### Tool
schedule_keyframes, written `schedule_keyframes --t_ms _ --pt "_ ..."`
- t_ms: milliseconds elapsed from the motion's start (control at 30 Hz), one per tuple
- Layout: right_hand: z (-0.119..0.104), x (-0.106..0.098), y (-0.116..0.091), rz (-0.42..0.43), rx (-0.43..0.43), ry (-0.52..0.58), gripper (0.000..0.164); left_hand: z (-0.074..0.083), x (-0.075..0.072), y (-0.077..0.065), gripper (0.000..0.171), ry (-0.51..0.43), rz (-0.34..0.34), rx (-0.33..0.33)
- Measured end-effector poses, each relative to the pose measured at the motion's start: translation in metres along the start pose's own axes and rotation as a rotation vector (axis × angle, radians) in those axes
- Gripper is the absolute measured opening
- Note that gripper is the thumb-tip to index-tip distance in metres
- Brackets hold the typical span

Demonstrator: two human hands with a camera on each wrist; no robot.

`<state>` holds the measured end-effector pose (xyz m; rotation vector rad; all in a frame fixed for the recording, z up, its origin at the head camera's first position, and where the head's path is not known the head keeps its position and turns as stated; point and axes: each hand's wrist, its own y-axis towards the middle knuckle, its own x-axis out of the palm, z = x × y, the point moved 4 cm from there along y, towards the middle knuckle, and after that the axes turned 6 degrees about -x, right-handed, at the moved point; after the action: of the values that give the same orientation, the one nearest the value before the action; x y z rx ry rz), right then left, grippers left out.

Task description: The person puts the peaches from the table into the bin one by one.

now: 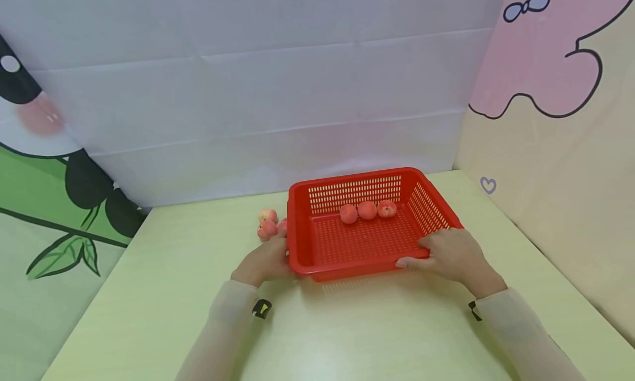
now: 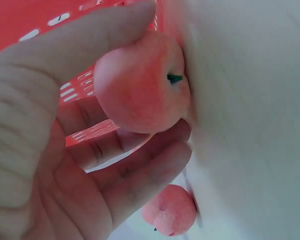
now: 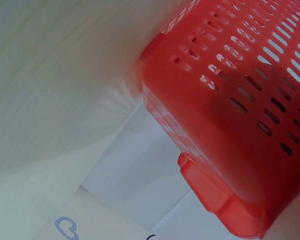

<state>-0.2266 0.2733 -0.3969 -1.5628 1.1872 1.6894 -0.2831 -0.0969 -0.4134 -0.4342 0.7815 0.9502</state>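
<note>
A red plastic basket (image 1: 364, 266) with slotted walls sits on the table, and three peaches (image 1: 367, 210) lie in a row inside it. My right hand (image 1: 451, 259) grips its near right corner, the thumb along the front rim. In the right wrist view only the edge of that hand shows, beside the basket wall (image 3: 205, 135). At the basket's left side is my left hand (image 1: 268, 259). Its thumb and curled fingers hold a peach (image 2: 140, 85) with a green stem, low by the table, close against the basket. Another peach (image 2: 170, 210) lies beyond the fingertips.
More loose peaches (image 1: 267, 230) are grouped on the table just left of the basket. The pale table (image 1: 198, 248) meets a white back wall (image 1: 297, 94) behind the basket and a cream side wall (image 1: 560, 188) at the right.
</note>
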Motion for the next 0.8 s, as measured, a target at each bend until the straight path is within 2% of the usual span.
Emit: schedule_keyframes --t_ms 233,333,500,667,733,800 --pt "0.0 0.0 0.001 -0.003 0.0 0.005 0.064 -0.002 -0.007 0.002 0.06 0.008 0.005 0.045" --pt "0.0 0.0 0.001 -0.006 0.002 0.005 0.064 -0.006 -0.013 -0.001 0.053 0.049 0.036 -0.011" --pt "0.0 -0.001 0.002 -0.011 -0.001 0.0 0.063 -0.014 -0.024 -0.006 0.045 0.182 0.056 -0.123" --pt "0.0 -0.001 0.002 -0.011 -0.004 -0.002 0.063 -0.017 -0.031 -0.008 0.032 0.23 0.043 -0.122" --pt "0.001 -0.001 0.002 -0.009 -0.004 -0.003 0.063 -0.017 -0.034 -0.009 0.02 0.249 0.067 -0.132" --pt "0.001 -0.001 0.002 -0.008 -0.005 -0.005 0.063 -0.018 -0.038 -0.01 0.013 0.277 0.109 -0.171"
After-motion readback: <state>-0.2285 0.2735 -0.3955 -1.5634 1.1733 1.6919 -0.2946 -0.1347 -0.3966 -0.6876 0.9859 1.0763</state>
